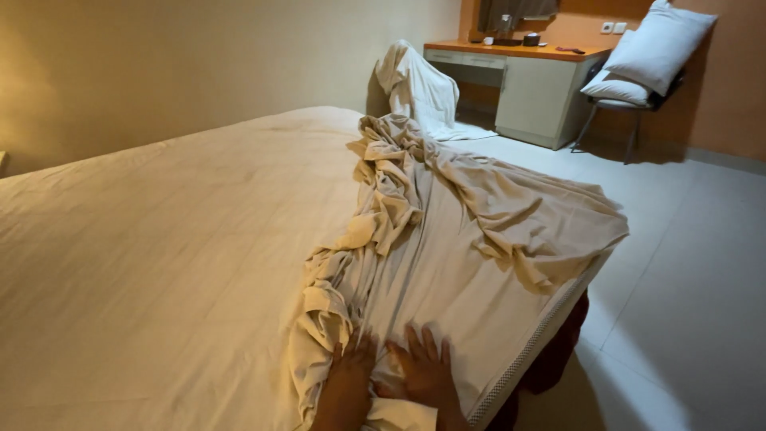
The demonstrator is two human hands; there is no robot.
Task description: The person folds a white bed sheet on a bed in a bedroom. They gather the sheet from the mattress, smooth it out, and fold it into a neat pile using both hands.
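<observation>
Left hand: the left hand (348, 383) lies palm down on the loose sheet (447, 231), fingers spread and flat, gripping nothing; its fingertips reach the thick rolled fold of cloth at the sheet's left side.
Right hand: the right hand (425, 369) lies flat just beside the left, fingers fanned, pressing the smoother part of the sheet near the bed's near right edge; it grips nothing either.
Sheet: cream, crumpled, lying along the right side of the bed (144, 263) from the near edge up toward the far right corner; its left border is bunched into a long ridge of folds, its right part hangs over the bed's right edge.
Bed: a wide mattress covered in a taut, smooth cream cover, bare across its left and middle; the mattress's stitched side band shows at the near right edge (a dark red base shows under it).
Cloth heap: a second white cloth (419, 88) stands draped beyond the far right corner of the bed, trailing onto the floor (686, 263).
Desk: a desk (527, 76) with an orange top and pale drawers stands against the far wall, small dark things on it too small to tell.
Chair: a chair (630, 100) beside the desk's right end carries two white pillows (658, 40), one leaning upright on the other.
Floor: pale tiles to the right of the bed.
</observation>
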